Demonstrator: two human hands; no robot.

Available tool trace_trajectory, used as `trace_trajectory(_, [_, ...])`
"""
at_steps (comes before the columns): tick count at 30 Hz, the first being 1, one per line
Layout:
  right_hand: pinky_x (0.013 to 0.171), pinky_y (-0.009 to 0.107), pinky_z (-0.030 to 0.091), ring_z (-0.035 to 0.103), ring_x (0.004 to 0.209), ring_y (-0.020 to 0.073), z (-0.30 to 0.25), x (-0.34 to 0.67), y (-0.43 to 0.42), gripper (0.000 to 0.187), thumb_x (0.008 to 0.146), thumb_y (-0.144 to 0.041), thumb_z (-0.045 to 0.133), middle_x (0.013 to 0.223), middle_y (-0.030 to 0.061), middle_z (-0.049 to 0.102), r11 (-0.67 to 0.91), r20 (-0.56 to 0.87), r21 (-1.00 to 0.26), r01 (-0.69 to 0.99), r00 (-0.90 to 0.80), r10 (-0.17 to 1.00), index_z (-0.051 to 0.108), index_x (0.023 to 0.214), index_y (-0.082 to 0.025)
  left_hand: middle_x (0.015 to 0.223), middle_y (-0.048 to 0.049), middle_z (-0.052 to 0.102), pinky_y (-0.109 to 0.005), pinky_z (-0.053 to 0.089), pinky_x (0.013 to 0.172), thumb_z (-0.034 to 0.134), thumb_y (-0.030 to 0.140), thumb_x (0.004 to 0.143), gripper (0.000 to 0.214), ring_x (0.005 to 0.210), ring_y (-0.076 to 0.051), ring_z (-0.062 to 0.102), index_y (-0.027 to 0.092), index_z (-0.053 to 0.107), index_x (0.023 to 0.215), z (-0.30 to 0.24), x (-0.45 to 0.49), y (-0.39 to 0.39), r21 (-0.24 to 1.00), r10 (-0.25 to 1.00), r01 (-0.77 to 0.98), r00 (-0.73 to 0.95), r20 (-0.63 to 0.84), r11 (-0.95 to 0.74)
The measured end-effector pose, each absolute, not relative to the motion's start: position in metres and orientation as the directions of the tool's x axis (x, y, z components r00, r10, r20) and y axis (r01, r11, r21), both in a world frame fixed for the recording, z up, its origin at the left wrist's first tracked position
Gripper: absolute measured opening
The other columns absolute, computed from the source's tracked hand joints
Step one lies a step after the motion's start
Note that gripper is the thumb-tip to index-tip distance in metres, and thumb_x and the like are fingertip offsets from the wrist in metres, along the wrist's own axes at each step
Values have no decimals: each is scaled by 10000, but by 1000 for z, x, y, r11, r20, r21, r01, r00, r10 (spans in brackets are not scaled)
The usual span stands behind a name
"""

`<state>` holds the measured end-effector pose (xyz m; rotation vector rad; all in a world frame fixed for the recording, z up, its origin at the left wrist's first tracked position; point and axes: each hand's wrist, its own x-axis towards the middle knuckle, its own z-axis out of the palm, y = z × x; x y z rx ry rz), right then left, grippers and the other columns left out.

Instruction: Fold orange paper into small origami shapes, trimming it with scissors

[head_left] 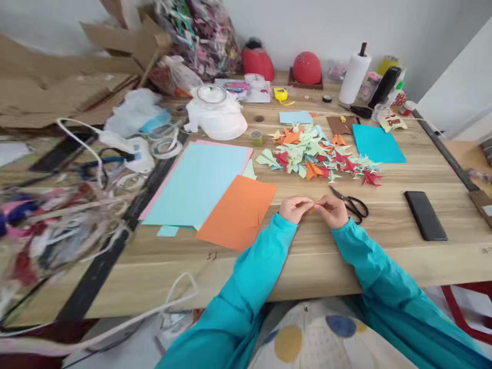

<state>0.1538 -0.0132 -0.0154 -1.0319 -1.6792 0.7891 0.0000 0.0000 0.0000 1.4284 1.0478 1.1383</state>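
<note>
My left hand (295, 208) and my right hand (332, 210) meet over the wooden table, thumbs and fingertips pinched together. Between them is a small piece of orange paper (311, 209), mostly hidden by the fingers. Black-handled scissors (351, 202) lie just beyond my right hand. To the left, an orange sheet (236, 212) overlaps a light blue sheet (198, 177) with pink paper under it. Past my hands spreads a heap of folded paper cranes (307, 154) in pale green, orange and red.
A black phone (426, 216) lies at the right. Behind the heap are a turquoise square (378, 143) and a yellow tape measure (281, 94). A white paper roll (355, 77) stands at the back. Cords, a power strip (140, 154) and tangled scraps (73, 230) crowd the left.
</note>
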Motion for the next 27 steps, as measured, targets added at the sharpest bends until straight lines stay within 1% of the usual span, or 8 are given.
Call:
trace_trajectory(4, [572,254,443,545,595,123,-16,155,-13,189,745,-356,624,643,21,612,347,321,-908,236,-143,936,644,726,-169,670,-37,682,-244,478,619,643,281,637,133,636,-141,599,155,684,643,0,2,-1,994,981,39,169,92,-100])
trace_trajectory(7, [562,252,445,545,581,118,-16,156,-13,217,763,-382,598,653,17,609,279,254,-947,160,-162,954,630,743,-169,669,-40,684,-245,474,602,652,304,638,156,623,-141,599,153,689,660,-1,2,-2,997,988,19,138,66,-69])
trace_trajectory(12, [539,247,429,523,548,112,-16,158,-12,212,762,-375,600,608,7,581,265,245,-950,165,-134,960,611,722,-167,652,-43,680,-236,466,565,674,323,625,193,590,-132,589,143,692,691,-1,-1,-2,1000,997,-15,67,27,-26])
trace_trajectory(16, [537,247,422,522,543,110,-16,158,-12,197,781,-354,582,599,5,578,280,242,-942,186,-202,949,620,737,-166,614,-40,670,-235,462,534,684,329,606,204,549,-124,575,137,686,673,-2,-2,0,1000,995,1,99,29,-29])
trace_trajectory(19, [534,245,418,521,546,109,-16,157,-12,193,778,-341,588,599,6,575,271,229,-942,198,-214,950,612,708,-163,606,-42,666,-240,467,536,693,338,583,218,548,-127,577,132,676,653,-1,-1,1,1000,993,-20,115,16,-14])
trace_trajectory(22, [516,240,411,505,519,102,-16,157,-13,207,776,-345,589,570,-4,557,243,208,-955,173,-195,958,593,677,-162,622,-42,666,-251,479,565,714,334,551,239,571,-134,586,127,665,659,0,0,1,997,987,-70,162,-16,27])
trace_trajectory(25, [486,233,395,483,487,95,-16,157,-13,222,775,-358,587,537,-14,542,224,195,-963,153,-182,964,585,669,-163,657,-37,672,-264,494,618,759,281,477,294,616,-143,602,125,652,701,2,0,1,992,971,-109,234,-43,70])
trace_trajectory(27, [482,232,390,481,489,95,-17,157,-13,223,771,-361,592,541,-14,544,232,202,-959,163,-181,963,586,670,-163,650,-30,668,-268,497,636,772,246,446,310,623,-143,604,126,640,700,3,0,1,988,969,-119,240,-64,95])
